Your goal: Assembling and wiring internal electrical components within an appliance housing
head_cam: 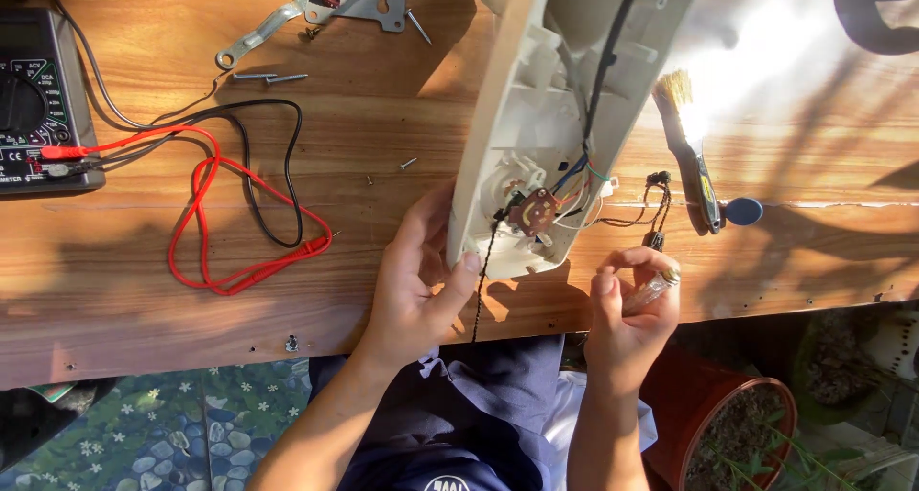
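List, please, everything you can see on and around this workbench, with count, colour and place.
Appliance housing: one, cream, open, table centre.
Small circuit board: one, brown, inside housing.
Multimeter: one, black, far left.
Test leads: two, red and black, left of centre.
Metal bracket: one, grey, top.
Loose screws: several, grey, near bracket.
Brush: one, dark handle, right of housing.
Plant pot: one, red-brown, below table.
Left hand: grips housing's end.
Right hand: holds a small clear-handled tool, type unclear.
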